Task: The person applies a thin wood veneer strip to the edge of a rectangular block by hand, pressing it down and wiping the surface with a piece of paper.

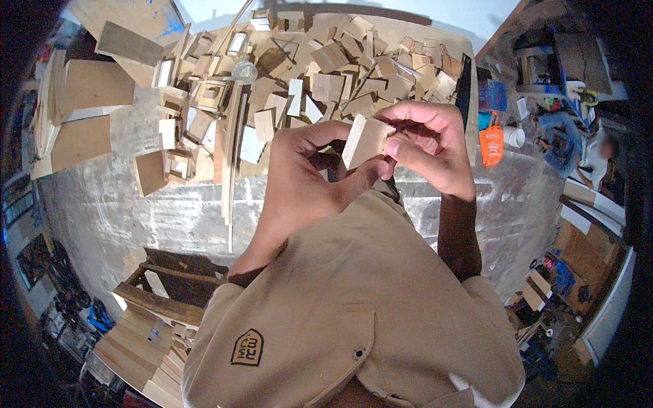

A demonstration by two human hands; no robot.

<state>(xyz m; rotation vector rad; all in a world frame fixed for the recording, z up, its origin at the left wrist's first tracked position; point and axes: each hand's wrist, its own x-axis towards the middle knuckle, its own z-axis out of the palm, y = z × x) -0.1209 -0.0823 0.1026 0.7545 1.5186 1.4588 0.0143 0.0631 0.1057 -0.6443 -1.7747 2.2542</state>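
Close in front of my chest I hold a small plywood block (368,139) with both hands, its layered edge facing left. My left hand (309,170) has the block between its thumb and fingers from the left and below. From the right, my right hand (432,146) pinches the same piece, its thumb on the broad face and its index finger curled over the top corner. Some of the right fingers are hidden behind the block. Past my hands, many loose wood offcuts (328,87) lie in a heap on the worn workbench (183,211).
Long thin strips (231,163) lie across the bench on the left, near stacked panels (81,146). A clear round container (244,72) sits among the pieces. An orange bag (490,145) and white bucket (514,137) are on the right. Another person (595,163) is at far right.
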